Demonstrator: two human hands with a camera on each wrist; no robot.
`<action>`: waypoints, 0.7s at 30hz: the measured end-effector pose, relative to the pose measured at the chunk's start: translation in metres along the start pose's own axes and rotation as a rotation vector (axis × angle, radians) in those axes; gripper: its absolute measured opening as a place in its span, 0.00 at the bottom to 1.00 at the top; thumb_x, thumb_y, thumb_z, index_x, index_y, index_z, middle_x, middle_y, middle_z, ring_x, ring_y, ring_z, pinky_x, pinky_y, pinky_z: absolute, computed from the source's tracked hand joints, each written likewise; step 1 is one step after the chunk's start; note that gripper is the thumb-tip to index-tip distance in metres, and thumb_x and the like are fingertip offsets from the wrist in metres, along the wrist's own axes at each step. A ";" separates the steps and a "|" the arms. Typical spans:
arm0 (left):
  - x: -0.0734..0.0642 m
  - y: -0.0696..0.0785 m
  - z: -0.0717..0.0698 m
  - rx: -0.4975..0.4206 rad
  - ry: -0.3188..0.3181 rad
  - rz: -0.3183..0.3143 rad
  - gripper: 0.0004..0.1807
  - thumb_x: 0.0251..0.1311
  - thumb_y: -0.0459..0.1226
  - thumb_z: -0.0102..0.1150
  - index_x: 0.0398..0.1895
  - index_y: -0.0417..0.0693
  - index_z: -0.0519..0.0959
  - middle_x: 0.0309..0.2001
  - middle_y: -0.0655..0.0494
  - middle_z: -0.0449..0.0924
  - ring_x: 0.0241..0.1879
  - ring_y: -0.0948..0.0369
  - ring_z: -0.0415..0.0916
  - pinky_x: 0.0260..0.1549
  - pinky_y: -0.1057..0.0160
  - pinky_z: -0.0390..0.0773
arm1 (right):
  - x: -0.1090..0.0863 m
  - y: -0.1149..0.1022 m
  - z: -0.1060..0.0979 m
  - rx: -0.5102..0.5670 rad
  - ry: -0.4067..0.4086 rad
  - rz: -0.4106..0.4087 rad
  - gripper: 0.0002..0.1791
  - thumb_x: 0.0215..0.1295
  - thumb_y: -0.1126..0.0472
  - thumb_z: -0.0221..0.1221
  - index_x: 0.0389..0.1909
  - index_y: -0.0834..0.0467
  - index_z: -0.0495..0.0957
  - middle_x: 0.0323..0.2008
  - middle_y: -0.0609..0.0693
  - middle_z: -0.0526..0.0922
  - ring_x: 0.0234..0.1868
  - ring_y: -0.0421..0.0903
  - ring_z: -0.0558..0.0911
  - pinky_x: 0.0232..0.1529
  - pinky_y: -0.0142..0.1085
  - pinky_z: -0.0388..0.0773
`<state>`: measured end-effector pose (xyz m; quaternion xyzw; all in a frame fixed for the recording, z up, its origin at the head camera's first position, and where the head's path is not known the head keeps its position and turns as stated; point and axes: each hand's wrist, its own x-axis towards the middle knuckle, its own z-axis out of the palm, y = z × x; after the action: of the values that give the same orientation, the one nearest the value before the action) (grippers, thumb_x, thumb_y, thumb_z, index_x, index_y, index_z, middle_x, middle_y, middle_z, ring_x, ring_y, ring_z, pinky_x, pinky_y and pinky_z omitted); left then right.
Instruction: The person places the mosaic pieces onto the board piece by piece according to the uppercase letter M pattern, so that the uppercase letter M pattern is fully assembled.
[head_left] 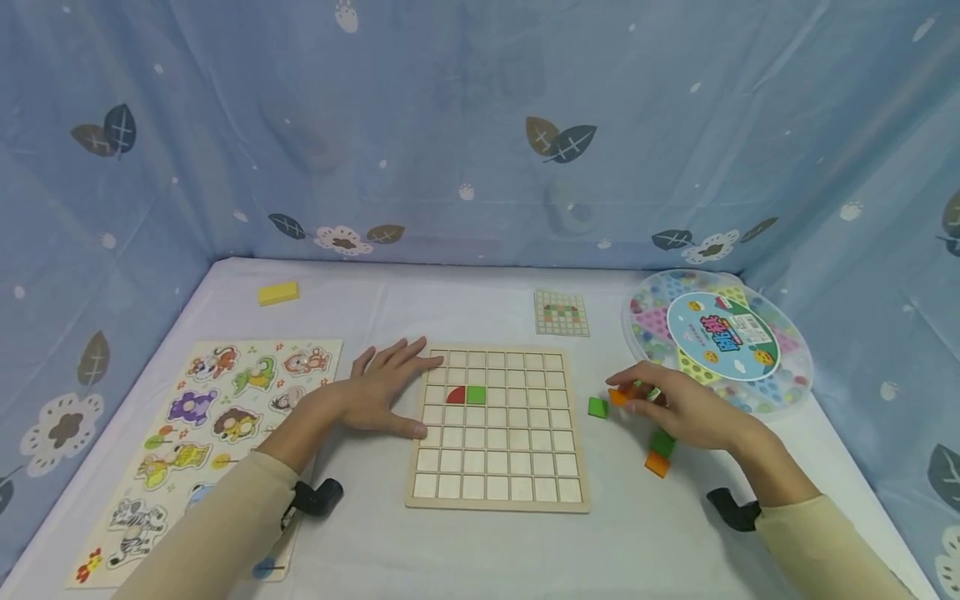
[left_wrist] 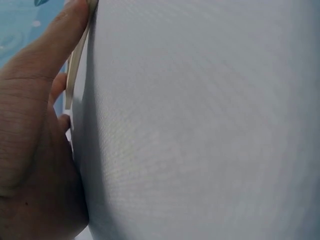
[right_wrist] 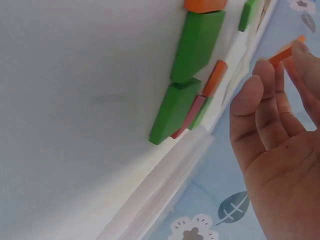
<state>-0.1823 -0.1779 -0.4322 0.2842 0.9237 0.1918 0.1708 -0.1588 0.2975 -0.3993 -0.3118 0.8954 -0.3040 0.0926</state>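
A wooden grid board (head_left: 495,467) lies in the middle of the white table. In its cells sit a red quarter-round piece (head_left: 455,395) and a green square tile (head_left: 476,395). My left hand (head_left: 382,392) lies flat, fingers straight, against the board's left edge (left_wrist: 75,65). My right hand (head_left: 675,408) is right of the board and pinches a thin orange tile (head_left: 618,397) (right_wrist: 285,50) at its fingertips. Loose tiles lie around it: a green one (head_left: 597,407), another green (head_left: 662,442) and an orange (head_left: 657,463). More green tiles (right_wrist: 197,45) show in the right wrist view.
A round clear plastic box (head_left: 795,367) of coloured pieces stands at the back right. A small pattern card (head_left: 562,313) lies behind the board, a yellow block (head_left: 278,292) at the back left, an animal puzzle board (head_left: 217,433) on the left. Blue curtains enclose the table.
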 end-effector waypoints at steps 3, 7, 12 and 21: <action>-0.001 0.001 0.000 -0.002 0.001 -0.005 0.59 0.52 0.69 0.68 0.83 0.65 0.52 0.85 0.53 0.33 0.83 0.45 0.30 0.73 0.30 0.31 | 0.001 -0.002 -0.005 0.020 0.006 0.000 0.17 0.71 0.64 0.64 0.59 0.57 0.80 0.51 0.43 0.83 0.44 0.39 0.80 0.41 0.35 0.83; -0.001 0.002 0.001 -0.007 0.001 -0.003 0.58 0.52 0.68 0.68 0.83 0.65 0.52 0.85 0.52 0.33 0.83 0.45 0.30 0.73 0.30 0.31 | 0.003 -0.006 -0.014 0.081 0.001 0.013 0.16 0.72 0.63 0.63 0.59 0.56 0.80 0.50 0.44 0.82 0.41 0.43 0.82 0.36 0.36 0.83; -0.002 0.001 0.003 -0.016 0.002 -0.004 0.58 0.52 0.69 0.68 0.83 0.66 0.51 0.85 0.52 0.33 0.83 0.45 0.30 0.72 0.29 0.31 | 0.008 -0.010 -0.017 0.127 0.004 -0.017 0.16 0.74 0.64 0.60 0.60 0.57 0.78 0.50 0.47 0.81 0.37 0.49 0.84 0.38 0.36 0.83; -0.002 -0.001 0.001 0.015 -0.003 -0.011 0.59 0.52 0.70 0.66 0.83 0.67 0.50 0.85 0.53 0.32 0.83 0.46 0.29 0.73 0.30 0.31 | 0.024 -0.016 -0.008 0.181 0.015 -0.052 0.16 0.76 0.65 0.58 0.61 0.54 0.78 0.53 0.46 0.80 0.43 0.47 0.81 0.31 0.37 0.83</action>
<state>-0.1809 -0.1798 -0.4335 0.2808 0.9264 0.1836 0.1709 -0.1728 0.2767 -0.3827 -0.3230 0.8565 -0.3884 0.1058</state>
